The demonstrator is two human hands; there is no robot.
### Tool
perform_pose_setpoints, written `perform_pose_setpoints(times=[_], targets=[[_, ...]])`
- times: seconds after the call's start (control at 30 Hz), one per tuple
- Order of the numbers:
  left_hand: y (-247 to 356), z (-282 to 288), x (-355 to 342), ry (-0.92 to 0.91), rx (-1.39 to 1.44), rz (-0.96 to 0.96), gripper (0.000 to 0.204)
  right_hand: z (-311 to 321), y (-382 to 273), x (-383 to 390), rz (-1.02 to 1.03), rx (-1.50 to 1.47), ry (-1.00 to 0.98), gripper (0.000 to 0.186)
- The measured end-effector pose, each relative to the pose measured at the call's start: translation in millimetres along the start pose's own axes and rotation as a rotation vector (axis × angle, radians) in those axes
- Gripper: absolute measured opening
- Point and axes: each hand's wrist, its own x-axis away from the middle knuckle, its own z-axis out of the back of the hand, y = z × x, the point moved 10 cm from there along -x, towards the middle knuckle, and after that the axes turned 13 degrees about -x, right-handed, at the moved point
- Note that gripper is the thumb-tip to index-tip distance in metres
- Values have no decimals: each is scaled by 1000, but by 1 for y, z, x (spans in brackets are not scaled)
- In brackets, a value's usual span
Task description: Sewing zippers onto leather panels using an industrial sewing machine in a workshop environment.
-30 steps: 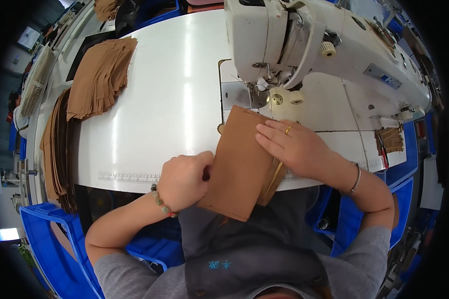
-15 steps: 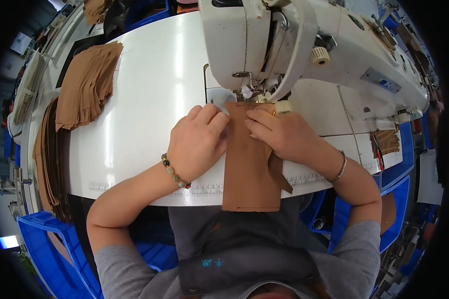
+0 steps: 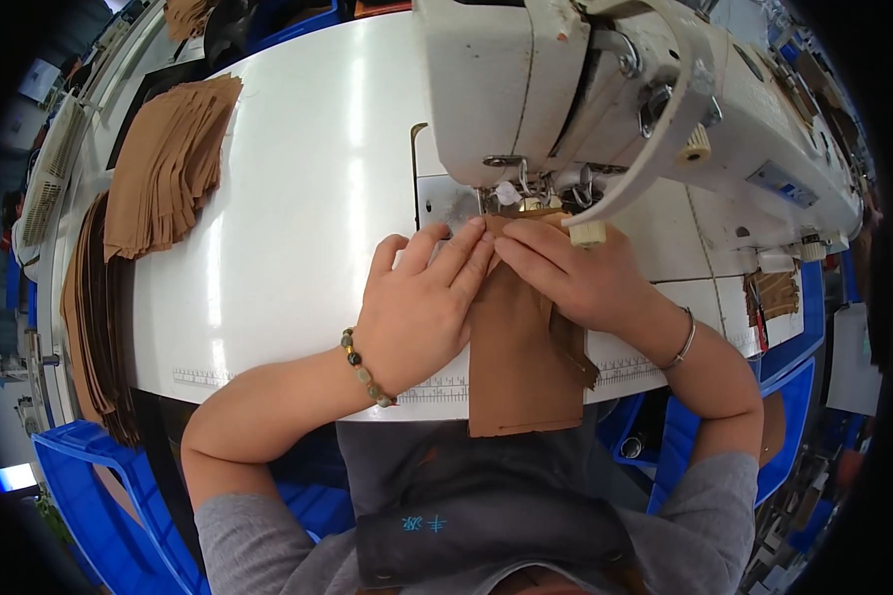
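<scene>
A long brown fabric piece [image 3: 526, 367] lies under the head of a white sewing machine [image 3: 491, 84], its near end hanging over the table's front edge. Its far end reaches the presser foot and needle area [image 3: 531, 193], where fine detail is hard to make out. My left hand [image 3: 417, 302] rests beside and partly on the fabric, fingers stretched, with the foremost fingertips on the cloth close to the foot. Bent fingers of my right hand [image 3: 580, 278] press together on the fabric's right side; the thumb is hidden. A loose, folded flap [image 3: 574, 347] shows below that hand.
Stacks of brown fabric pieces [image 3: 174, 164] and darker-edged pieces [image 3: 99, 327] are at the left. A small brown bundle with red-handled snips [image 3: 759, 315] lies at the right. Blue bins [image 3: 119, 496] stand below the table's front. A ruler strip [image 3: 427, 387] runs along the front edge.
My left hand has moved right and its curled fingers have straightened onto the fabric. The fabric, my right hand and the machine appear farther right in the picture.
</scene>
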Motion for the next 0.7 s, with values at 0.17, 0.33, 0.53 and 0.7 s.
perform_pose_setpoints(times=[0.17,0.33,0.53,0.7], targets=[[-1,1,-1,-38,36,-10,67,-3,4,0,3,-70,50,32],[-4,0,-1,-55,57,-16,72,-8,17,10,-5,-37,14,33],[-2,0,-3,-37,92,-77,70,-12,17,13,-12,-27,-19,33],[-6,-4,-6,-42,91,-78,68,-12,17,12,-11,-6,-26,36]])
